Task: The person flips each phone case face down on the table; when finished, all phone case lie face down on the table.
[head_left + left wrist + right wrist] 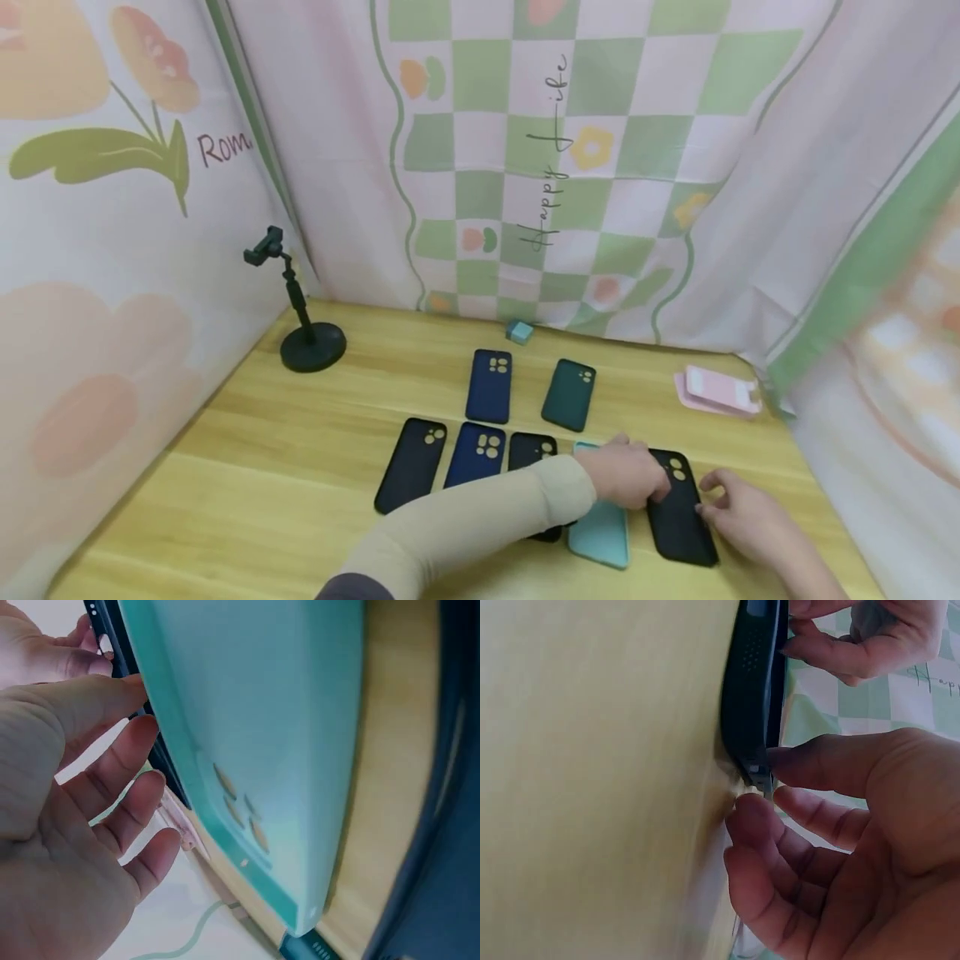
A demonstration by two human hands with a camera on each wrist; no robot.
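Observation:
A black phone case (684,521) lies near the table's right side, with its camera cutouts toward the back. My left hand (626,473) reaches across the turquoise phone case (602,537) and holds the black case's left edge by the fingertips. From the other side, my right hand (753,517) has its thumb and curled fingers at the right edge. In the right wrist view, the right thumb (817,761) meets the end of the dark case edge (754,690). Under the left sleeve, another black phone case (532,448) is partly covered.
Left of these lie a dark phone case (411,467) and a blue one (474,454). Behind them are another blue case (489,387) and a dark green case (568,396). A pink stand (720,390), small blue cube (519,332) and black phone holder (311,346) stand farther back.

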